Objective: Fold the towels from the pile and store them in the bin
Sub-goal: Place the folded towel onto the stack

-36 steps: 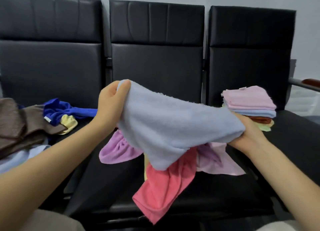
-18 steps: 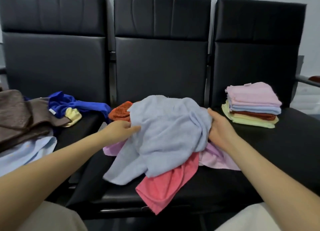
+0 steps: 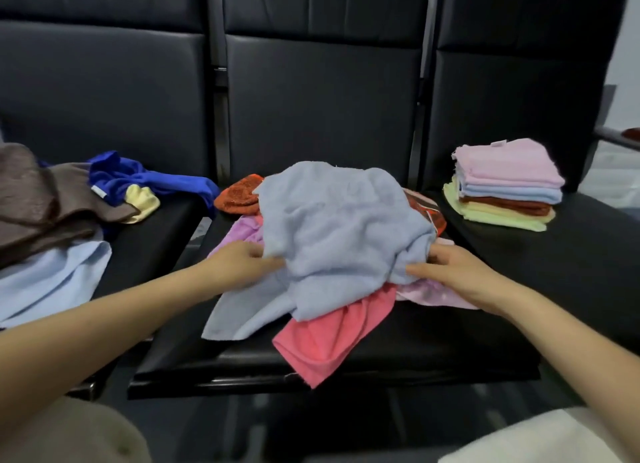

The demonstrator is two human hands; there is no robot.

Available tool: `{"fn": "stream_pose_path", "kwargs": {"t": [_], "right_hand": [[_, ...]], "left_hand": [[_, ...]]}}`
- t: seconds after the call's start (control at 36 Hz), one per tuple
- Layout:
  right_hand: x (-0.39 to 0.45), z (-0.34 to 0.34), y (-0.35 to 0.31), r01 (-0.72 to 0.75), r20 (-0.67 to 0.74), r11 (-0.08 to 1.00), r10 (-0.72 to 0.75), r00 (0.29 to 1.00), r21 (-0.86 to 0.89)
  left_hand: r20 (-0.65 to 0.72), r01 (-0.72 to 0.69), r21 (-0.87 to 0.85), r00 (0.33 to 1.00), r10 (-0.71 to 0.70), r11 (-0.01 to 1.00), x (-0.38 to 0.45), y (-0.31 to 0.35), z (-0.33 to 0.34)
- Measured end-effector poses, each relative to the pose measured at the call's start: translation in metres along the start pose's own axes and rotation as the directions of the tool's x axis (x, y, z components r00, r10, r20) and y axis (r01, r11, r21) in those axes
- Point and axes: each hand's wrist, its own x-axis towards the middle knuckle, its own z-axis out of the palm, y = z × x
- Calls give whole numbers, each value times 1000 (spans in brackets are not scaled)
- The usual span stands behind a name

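Note:
A crumpled light blue towel (image 3: 332,227) lies on top of the loose pile on the middle seat. My left hand (image 3: 239,265) pinches its left front edge and my right hand (image 3: 450,272) grips its right front edge. Under it lie a coral pink towel (image 3: 329,338), a lilac towel (image 3: 242,234), a pale pink towel (image 3: 429,292) and an orange towel (image 3: 239,195). A neat stack of folded towels (image 3: 505,185) stands on the right seat. No bin is in view.
The three black seats (image 3: 381,344) have tall backs behind them. On the left seat lie brown (image 3: 38,202), royal blue (image 3: 138,178), yellow (image 3: 142,202) and pale blue (image 3: 52,279) towels. A metal armrest (image 3: 616,138) sits at the far right.
The light blue towel, held stretched in the air a second ago, now lies on the pile. Both hands have come down and moved to its near edge.

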Motion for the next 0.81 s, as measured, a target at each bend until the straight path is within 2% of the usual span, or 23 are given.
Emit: {"fn": "stream_pose_path", "kwargs": {"t": [0.03,0.06,0.08,0.14,0.17,0.25,0.36,0.44,0.53,0.56,0.58,0.61,0.64,0.67,0.69,0.75,0.81], "right_hand": [[-5,0,-5,38,-23,998,-36,999,49],[-10,0,-13,76,-46,988,-70,996,138],[-11,-4,-18,120,-72,961,-105,992,251],[-18,-9,-32,226,-106,863,-200,974,451],[-21,-10,-40,262,-142,808,-220,965,528],[-25,-20,-52,298,-265,685,-156,951,665],[-29,-26,-59,258,-298,519,-8,955,815],[-28,-29,-63,339,-393,462,24,919,820],[-23,-37,-60,390,-442,423,28,897,818],[-21,-41,-58,378,-434,452,24,900,808],[-18,-43,-53,363,-445,541,23,895,758],[-14,-44,-48,324,-458,683,18,889,655],[-11,-43,-41,242,-482,839,27,876,487],[-7,-40,-35,122,-501,950,40,864,286],[-1,-37,-26,1,-508,994,57,859,114],[8,-31,-13,-183,-508,978,107,855,-102],[12,-26,-8,-255,-550,939,92,830,-229]], "left_hand": [[-30,23,-190,999,-29,981,-3,6,-3],[-59,36,-393,996,-65,919,-5,13,-9],[-50,41,-583,995,-87,812,-7,19,-16],[7,-3,-797,1000,13,604,-9,26,-33],[14,-21,-836,998,60,549,-10,28,-39],[7,-25,-863,998,62,504,-12,34,-52],[41,8,-890,997,64,456,-11,40,-49],[116,70,-887,991,74,456,-8,40,-46],[123,61,-854,989,87,516,-5,42,-46],[111,43,-838,990,92,544,-2,42,-45],[99,27,-820,990,96,571,1,41,-43],[92,18,-802,991,94,597,5,40,-42],[83,16,-784,993,80,621,7,39,-40],[75,30,-770,996,44,638,9,37,-36],[77,60,-749,997,-3,660,10,34,-32],[106,142,-705,990,-94,695,14,29,-22],[136,182,-675,983,-121,715,17,22,-13]]}}
